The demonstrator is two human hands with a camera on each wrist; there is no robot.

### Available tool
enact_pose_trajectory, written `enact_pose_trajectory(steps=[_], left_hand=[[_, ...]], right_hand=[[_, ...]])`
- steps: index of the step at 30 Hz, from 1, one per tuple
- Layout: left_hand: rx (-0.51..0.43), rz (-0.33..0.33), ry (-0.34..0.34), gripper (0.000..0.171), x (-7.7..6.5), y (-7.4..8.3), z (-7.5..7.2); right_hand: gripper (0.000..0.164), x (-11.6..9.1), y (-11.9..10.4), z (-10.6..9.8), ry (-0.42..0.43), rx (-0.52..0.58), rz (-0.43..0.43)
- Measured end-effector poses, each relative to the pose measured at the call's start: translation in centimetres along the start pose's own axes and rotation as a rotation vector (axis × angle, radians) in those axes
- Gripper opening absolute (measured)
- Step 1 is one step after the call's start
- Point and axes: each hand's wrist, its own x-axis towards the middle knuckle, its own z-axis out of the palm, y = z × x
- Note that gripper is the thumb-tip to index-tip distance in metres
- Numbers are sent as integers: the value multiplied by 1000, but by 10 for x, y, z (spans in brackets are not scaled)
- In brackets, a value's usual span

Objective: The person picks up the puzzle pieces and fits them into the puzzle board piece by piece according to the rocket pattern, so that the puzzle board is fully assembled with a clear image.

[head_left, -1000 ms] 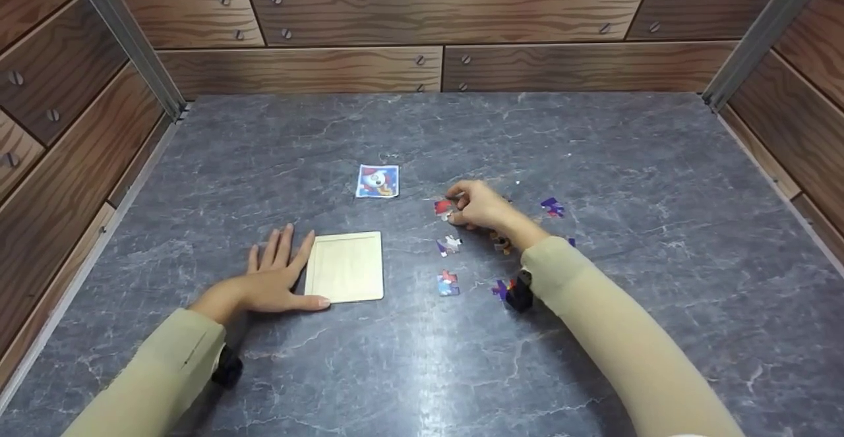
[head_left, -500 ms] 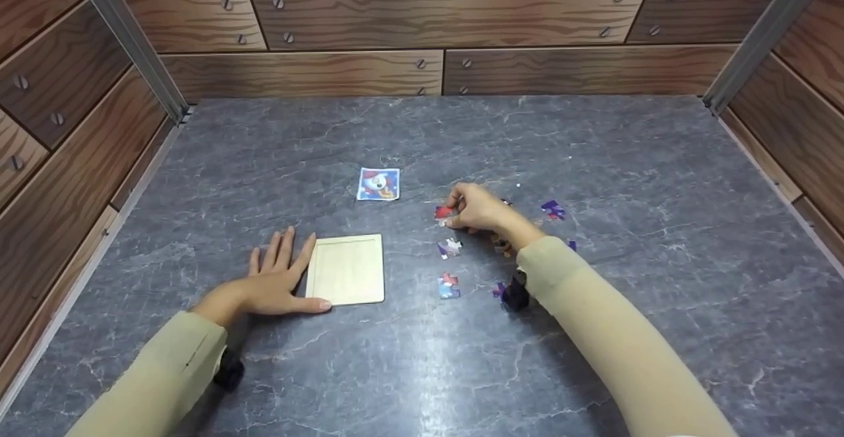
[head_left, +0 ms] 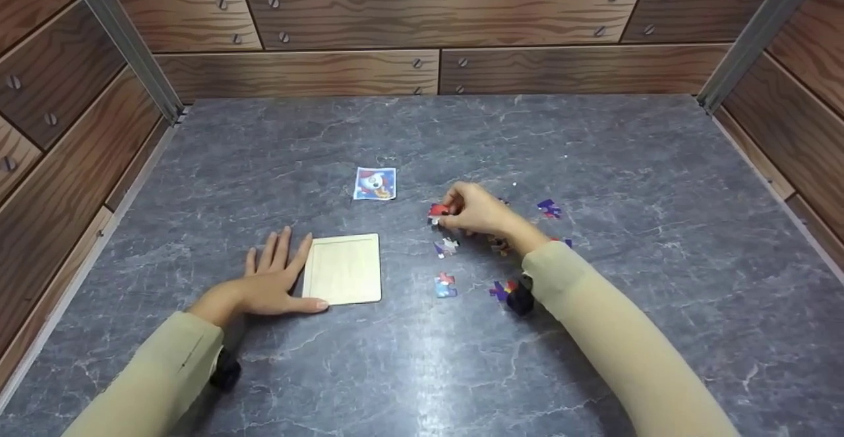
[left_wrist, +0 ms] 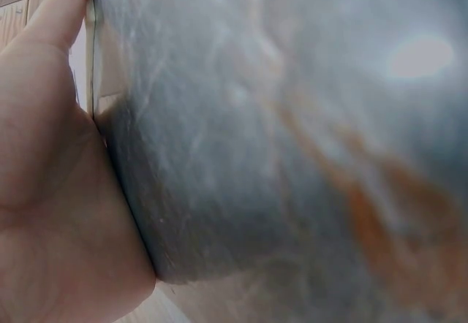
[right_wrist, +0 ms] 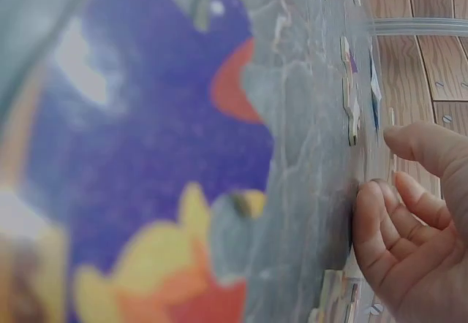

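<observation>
My left hand (head_left: 267,285) lies flat with spread fingers at the left side of a pale wooden puzzle frame (head_left: 379,269). Its index finger and thumb touch the frame's edge and near corner. At right, the fingertips and thumb of my right hand (head_left: 480,211) pinch a red and white jigsaw piece (head_left: 436,212), partly covered by the fingers. In the right wrist view the fingers (right_wrist: 376,217) are curled, and the thumb stands opposite. Nearer me lie a white and purple piece (head_left: 446,247) and a red and light-blue piece (head_left: 446,285).
A small picture card (head_left: 375,184) with a white character lies behind the frame. More pieces lie around my right forearm, among them a purple one (head_left: 548,209) and another purple one (head_left: 498,291), which looms close in the right wrist view. Wood-patterned walls (head_left: 343,15) surround the grey table.
The right thumb and fingertips have closed over the red and white piece, which now looks tilted and shifted slightly left. The left hand and the frame have stayed in place.
</observation>
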Motion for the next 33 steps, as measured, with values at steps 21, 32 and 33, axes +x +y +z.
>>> enact_pose_trajectory(steps=[21, 32, 33], left_hand=[[-52, 84, 51, 107, -4, -3, 1], [-44, 72, 57, 105, -2, -4, 2], [-44, 71, 56, 105, -2, -4, 2]], right_hand=[[29, -11, -26, 9, -13, 99, -145], [27, -10, -44, 28, -55, 146, -203], [28, -9, -45, 30, -61, 147, -210]])
